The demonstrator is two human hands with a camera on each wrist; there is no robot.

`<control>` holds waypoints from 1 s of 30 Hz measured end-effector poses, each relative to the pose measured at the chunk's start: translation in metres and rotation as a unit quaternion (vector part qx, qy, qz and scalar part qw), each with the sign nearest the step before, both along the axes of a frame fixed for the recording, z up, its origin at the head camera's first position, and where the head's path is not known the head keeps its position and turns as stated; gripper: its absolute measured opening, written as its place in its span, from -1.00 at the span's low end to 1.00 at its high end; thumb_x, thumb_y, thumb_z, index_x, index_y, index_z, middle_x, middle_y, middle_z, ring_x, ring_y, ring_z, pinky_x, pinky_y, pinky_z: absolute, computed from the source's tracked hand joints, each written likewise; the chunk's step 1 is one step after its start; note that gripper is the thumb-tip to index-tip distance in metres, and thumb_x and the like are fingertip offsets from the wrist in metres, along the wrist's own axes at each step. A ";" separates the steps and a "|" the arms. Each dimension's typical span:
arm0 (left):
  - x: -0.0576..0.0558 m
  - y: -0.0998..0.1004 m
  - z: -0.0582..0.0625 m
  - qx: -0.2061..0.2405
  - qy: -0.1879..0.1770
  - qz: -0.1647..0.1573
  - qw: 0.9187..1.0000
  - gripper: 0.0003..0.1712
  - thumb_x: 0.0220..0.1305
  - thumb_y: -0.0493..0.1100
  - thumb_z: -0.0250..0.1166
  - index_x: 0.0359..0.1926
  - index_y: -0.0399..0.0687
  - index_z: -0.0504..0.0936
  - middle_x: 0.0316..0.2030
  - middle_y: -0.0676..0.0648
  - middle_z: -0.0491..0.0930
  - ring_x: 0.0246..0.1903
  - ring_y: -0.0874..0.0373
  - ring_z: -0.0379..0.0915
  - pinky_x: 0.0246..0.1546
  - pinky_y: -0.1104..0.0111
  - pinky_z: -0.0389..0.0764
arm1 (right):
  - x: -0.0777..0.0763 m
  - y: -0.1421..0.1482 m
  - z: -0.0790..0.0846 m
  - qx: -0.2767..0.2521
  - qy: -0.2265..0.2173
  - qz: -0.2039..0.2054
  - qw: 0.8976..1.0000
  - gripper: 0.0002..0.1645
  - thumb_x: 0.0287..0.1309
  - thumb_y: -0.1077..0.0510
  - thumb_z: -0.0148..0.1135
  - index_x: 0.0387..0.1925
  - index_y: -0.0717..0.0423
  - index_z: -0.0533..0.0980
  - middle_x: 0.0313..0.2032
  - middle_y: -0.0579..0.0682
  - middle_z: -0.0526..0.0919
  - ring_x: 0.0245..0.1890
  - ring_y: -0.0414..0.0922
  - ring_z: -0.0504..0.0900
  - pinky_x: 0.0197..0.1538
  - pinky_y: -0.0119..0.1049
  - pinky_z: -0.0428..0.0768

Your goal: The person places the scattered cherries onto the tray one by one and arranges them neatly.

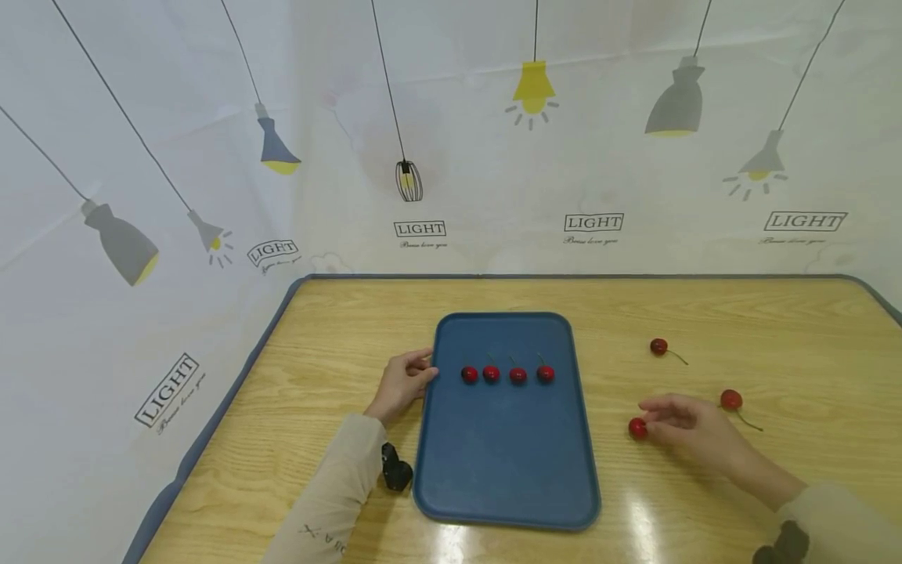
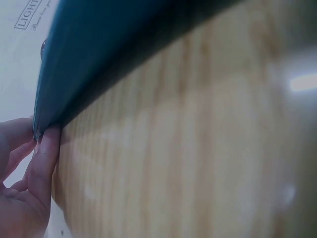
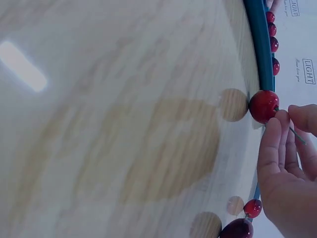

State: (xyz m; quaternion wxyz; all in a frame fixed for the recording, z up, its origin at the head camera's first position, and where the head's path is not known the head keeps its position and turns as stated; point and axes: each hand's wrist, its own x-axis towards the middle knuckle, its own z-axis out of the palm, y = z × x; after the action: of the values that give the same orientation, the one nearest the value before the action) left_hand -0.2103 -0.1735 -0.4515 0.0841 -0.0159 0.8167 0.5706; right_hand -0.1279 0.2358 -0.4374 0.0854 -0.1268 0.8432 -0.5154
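Note:
My left hand (image 1: 403, 385) grips the left rim of a blue tray (image 1: 506, 462); the left wrist view shows thumb and fingers pinching the tray's edge. Across the upper part of the tray runs a row of several red cherries (image 1: 517, 376) with stems. To the right of the tray, my right hand (image 1: 694, 435) pinches another cherry (image 1: 637, 428). Seen from the right wrist, that cherry's green stem (image 3: 298, 135) passes between thumb and fingertips, with the fruit hanging out beyond them, close to the tabletop.
Two more cherries lie on the wooden table (image 1: 338, 321): one (image 1: 658, 346) farther back, the other (image 1: 730, 400) just behind the right hand. A white cloth (image 1: 479, 157) printed with lamps stands along the back and left edges.

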 end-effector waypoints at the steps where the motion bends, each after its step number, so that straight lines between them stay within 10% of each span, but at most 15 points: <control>1: 0.000 0.000 0.000 0.001 -0.001 0.000 1.000 -0.52 0.15 -0.30 0.19 0.14 -0.13 0.41 -0.27 -0.13 0.44 -0.39 0.15 0.42 -0.48 0.34 0.56 | -0.001 0.000 0.001 -0.006 -0.011 -0.001 1.000 -0.57 0.11 0.21 0.15 -0.04 0.43 0.39 -0.22 0.23 0.55 -0.31 -0.35 0.54 -0.28 -0.46 0.53; 19: 0.000 0.000 -0.001 -0.004 -0.004 0.004 1.000 -0.51 0.15 -0.29 0.20 0.14 -0.10 0.42 -0.25 -0.13 0.45 -0.37 0.15 0.43 -0.48 0.33 0.56 | -0.009 -0.006 -0.001 -0.113 -0.041 0.042 0.992 -0.57 0.16 0.30 0.07 -0.08 0.65 0.30 -0.27 -0.05 0.63 -0.30 -0.24 0.60 -0.28 -0.40 0.56; 30: 0.000 -0.001 -0.001 0.001 -0.006 0.000 1.000 -0.51 0.15 -0.29 0.20 0.15 -0.10 0.41 -0.25 -0.13 0.44 -0.37 0.15 0.43 -0.47 0.34 0.56 | -0.010 -0.013 0.004 -0.001 0.024 0.019 1.000 -0.67 0.14 0.25 0.11 -0.11 0.45 0.44 -0.28 0.15 0.62 -0.33 -0.38 0.54 -0.34 -0.45 0.53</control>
State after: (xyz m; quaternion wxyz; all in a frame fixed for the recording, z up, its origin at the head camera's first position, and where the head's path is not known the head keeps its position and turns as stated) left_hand -0.2103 -0.1744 -0.4522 0.0889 -0.0194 0.8159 0.5710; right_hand -0.1375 0.2228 -0.4331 0.0754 -0.1553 0.8421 -0.5110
